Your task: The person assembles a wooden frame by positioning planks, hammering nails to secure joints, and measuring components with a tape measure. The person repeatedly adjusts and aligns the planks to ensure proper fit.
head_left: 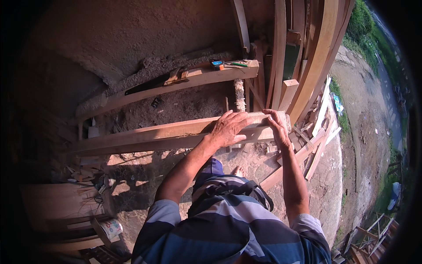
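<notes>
A long squared wooden beam (167, 132) runs across in front of me. My left hand (227, 128) straddles it near its right end, fingers over the upper face and thumb on the near side. Close to the beam's end my right hand (278, 130) grips it with bent fingers. Behind lies a second beam (206, 78). On that one rest a handsaw (160, 82), a blue and orange tape measure (217, 65) and a green pencil (239, 64).
Tall planks (281, 53) lean at the back right. Scrap wood (314, 145) is piled on the ground right of the beam. A white bucket (111, 228) stands at the lower left. Shavings lie against the far wall (114, 35).
</notes>
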A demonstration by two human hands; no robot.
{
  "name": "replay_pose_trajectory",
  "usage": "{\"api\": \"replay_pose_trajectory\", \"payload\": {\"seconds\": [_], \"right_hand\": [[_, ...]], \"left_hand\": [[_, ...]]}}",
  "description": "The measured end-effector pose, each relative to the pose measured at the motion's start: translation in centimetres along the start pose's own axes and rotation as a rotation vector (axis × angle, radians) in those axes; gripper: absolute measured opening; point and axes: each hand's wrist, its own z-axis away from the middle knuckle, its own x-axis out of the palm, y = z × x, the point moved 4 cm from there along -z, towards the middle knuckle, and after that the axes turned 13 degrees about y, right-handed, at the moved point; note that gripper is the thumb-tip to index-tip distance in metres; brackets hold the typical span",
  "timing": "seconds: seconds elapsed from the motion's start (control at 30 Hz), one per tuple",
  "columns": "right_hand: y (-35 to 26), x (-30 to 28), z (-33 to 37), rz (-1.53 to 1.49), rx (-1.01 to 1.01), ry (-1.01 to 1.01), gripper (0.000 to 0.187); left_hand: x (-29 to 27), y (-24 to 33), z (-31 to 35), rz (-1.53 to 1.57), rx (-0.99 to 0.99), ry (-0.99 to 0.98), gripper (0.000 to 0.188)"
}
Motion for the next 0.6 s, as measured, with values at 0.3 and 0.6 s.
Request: {"api": "replay_pose_trajectory", "payload": {"seconds": [0.3,0.6], "right_hand": [[-0.4,-3.2,-0.3,0.017,0.064,0.299,0.069],[-7.6,1.4,-6.6,0.161,-0.154,0.374,0.055]], "left_hand": [[2.8,-0.7,-0.2,-0.054,-0.054,-0.026,0.068],[4.1,-1.1,0.5,-0.091,-0.044,0.058,0.049]]}}
